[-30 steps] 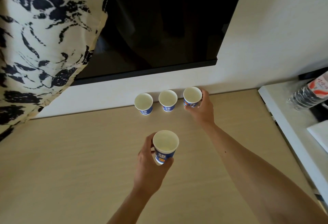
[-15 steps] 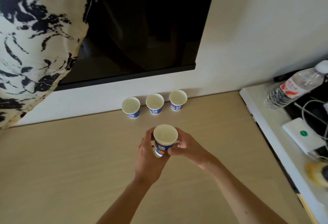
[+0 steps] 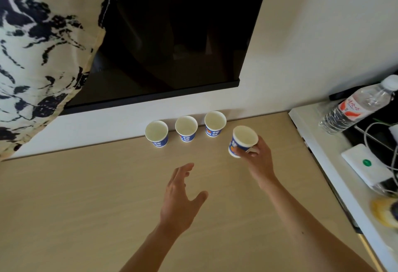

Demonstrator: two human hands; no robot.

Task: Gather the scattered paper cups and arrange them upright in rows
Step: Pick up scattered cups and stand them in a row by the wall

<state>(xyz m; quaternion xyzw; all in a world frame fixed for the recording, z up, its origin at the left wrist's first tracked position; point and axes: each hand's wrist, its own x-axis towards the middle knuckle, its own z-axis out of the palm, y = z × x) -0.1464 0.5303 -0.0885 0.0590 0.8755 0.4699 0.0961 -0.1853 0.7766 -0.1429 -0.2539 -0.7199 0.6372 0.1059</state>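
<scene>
Three blue-and-white paper cups stand upright in a row along the wall: the left cup (image 3: 156,133), the middle cup (image 3: 186,128) and the right cup (image 3: 215,123). A fourth paper cup (image 3: 243,140) is held just right of that row, slightly tilted, above the wooden table (image 3: 86,196). My right hand (image 3: 259,159) grips it from the right side. My left hand (image 3: 181,198) hovers over the middle of the table with fingers spread and holds nothing.
A dark screen (image 3: 172,34) hangs on the wall above the cups, and a patterned curtain (image 3: 38,51) hangs at the left. A white shelf (image 3: 323,164) at the right carries a water bottle (image 3: 357,105), a white box (image 3: 366,168) and cables.
The cup passed from my left hand to my right hand, which carried it right and toward the row. My left hand let go and opened.
</scene>
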